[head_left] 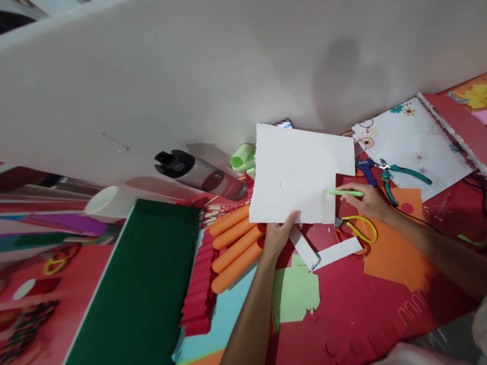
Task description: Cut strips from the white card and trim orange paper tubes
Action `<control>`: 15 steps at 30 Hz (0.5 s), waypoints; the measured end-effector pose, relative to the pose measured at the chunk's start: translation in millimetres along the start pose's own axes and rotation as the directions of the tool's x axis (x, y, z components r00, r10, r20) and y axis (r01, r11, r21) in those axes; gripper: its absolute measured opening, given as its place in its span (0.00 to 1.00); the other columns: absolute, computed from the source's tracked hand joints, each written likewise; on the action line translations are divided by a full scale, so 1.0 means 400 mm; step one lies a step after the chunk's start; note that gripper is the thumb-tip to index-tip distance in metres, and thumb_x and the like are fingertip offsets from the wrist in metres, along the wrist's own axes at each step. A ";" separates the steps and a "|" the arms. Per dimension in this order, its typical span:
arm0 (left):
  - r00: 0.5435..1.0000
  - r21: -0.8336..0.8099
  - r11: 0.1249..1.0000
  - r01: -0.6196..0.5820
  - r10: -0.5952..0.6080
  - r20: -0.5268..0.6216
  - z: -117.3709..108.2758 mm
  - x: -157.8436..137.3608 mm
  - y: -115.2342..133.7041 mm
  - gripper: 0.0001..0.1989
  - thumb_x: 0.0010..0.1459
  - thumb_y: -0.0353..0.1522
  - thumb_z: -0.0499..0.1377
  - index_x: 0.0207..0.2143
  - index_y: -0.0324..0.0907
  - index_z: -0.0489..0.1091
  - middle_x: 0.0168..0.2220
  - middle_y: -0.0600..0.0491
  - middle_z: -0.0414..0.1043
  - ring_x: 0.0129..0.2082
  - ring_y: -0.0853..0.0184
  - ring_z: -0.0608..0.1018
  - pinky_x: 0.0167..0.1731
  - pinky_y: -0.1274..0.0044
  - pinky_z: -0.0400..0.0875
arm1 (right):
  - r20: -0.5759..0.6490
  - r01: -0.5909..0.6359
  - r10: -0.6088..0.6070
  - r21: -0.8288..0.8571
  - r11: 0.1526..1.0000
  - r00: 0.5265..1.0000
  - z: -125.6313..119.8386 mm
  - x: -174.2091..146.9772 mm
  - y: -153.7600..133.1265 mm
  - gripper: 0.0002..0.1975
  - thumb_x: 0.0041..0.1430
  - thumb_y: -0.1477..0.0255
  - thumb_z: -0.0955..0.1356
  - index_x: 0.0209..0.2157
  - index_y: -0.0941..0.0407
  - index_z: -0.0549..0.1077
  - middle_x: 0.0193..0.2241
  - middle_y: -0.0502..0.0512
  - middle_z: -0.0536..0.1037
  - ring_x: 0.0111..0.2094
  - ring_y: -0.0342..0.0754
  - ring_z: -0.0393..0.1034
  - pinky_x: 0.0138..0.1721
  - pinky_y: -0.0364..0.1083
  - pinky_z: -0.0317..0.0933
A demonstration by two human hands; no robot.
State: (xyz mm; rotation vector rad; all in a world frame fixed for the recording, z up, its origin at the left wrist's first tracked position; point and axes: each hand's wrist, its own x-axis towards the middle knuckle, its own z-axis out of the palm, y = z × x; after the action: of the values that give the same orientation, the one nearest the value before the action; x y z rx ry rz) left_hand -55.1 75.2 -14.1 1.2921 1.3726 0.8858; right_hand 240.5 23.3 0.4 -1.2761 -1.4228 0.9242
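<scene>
above a red-covered table (350, 304), a flat white rectangular board (292, 175) with a ragged left edge and a corner notch cut from its lower right side is held tilted up towards the camera. the left hand (279, 234) has its grip clamped on the bottom edge of that board, thumb lying on the front face; its other fingers are hidden behind. the right hand (361, 201) has its grip closed on a slim light-green pen (350, 193), whose tip meets the board near its right edge, at the top of the narrow part below the notch.

just beneath the board, two narrow white strips (340, 252) meet end to end at an angle. a cutting tool with one yellow and one red looped handle (375, 230) lies to their right, partly over a bright orange paper sheet (388, 258). nearer the left forearm are a torn pale-green sheet (297, 296) and four orange rolled tubes (236, 256) lying side by side. beyond the right hand rest a blue glue gun (366, 170) and teal-handled pliers (411, 173), the pliers partly on a white flower-printed sheet (437, 147).
</scene>
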 end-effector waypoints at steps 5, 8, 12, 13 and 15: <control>1.000 0.020 1.000 -0.019 0.019 -0.007 0.000 0.002 -0.002 0.22 0.50 0.50 0.71 0.32 0.41 0.77 0.30 0.47 0.82 0.32 0.57 0.83 0.38 0.69 0.80 | -0.087 0.027 -0.030 -0.032 0.999 0.996 -0.016 0.022 -0.005 0.13 0.66 0.65 0.71 0.48 0.55 0.83 0.39 0.56 0.86 0.39 0.52 0.82 0.42 0.49 0.75; 0.999 0.029 0.999 -0.038 0.039 -0.025 -0.001 0.002 0.001 0.22 0.49 0.50 0.72 0.34 0.41 0.78 0.33 0.46 0.83 0.36 0.55 0.84 0.41 0.69 0.80 | -0.082 0.032 -0.038 -0.075 0.997 0.996 -0.026 0.043 -0.010 0.14 0.66 0.65 0.71 0.48 0.56 0.83 0.37 0.57 0.86 0.38 0.52 0.82 0.41 0.49 0.74; 0.999 0.032 0.999 -0.031 0.032 -0.032 -0.001 0.001 0.001 0.22 0.48 0.50 0.72 0.32 0.41 0.77 0.31 0.46 0.83 0.33 0.56 0.83 0.38 0.69 0.80 | -0.063 0.091 -0.097 -0.090 0.992 0.993 -0.023 0.063 0.002 0.14 0.65 0.66 0.70 0.47 0.56 0.84 0.37 0.58 0.86 0.38 0.52 0.82 0.42 0.49 0.74; 0.999 0.033 0.999 -0.023 0.024 -0.023 -0.001 0.001 0.000 0.22 0.48 0.50 0.72 0.31 0.41 0.77 0.30 0.47 0.82 0.32 0.57 0.83 0.37 0.69 0.80 | -0.059 0.103 -0.109 -0.096 0.990 0.992 -0.022 0.065 0.006 0.13 0.65 0.66 0.70 0.46 0.56 0.84 0.37 0.57 0.86 0.38 0.52 0.82 0.42 0.49 0.73; 1.000 0.030 1.000 0.001 -0.001 -0.003 -0.001 0.000 -0.002 0.22 0.48 0.51 0.72 0.29 0.41 0.76 0.27 0.47 0.81 0.29 0.58 0.82 0.35 0.70 0.79 | -0.066 0.109 -0.116 -0.110 0.988 0.991 -0.021 0.066 0.014 0.13 0.65 0.66 0.70 0.46 0.56 0.84 0.36 0.57 0.86 0.37 0.52 0.82 0.41 0.49 0.73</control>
State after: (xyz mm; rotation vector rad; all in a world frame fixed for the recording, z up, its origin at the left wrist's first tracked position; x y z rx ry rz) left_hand -55.7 75.2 -14.7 1.3130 1.3938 0.8697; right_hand 250.7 49.5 1.6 -1.2801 -1.4879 0.7283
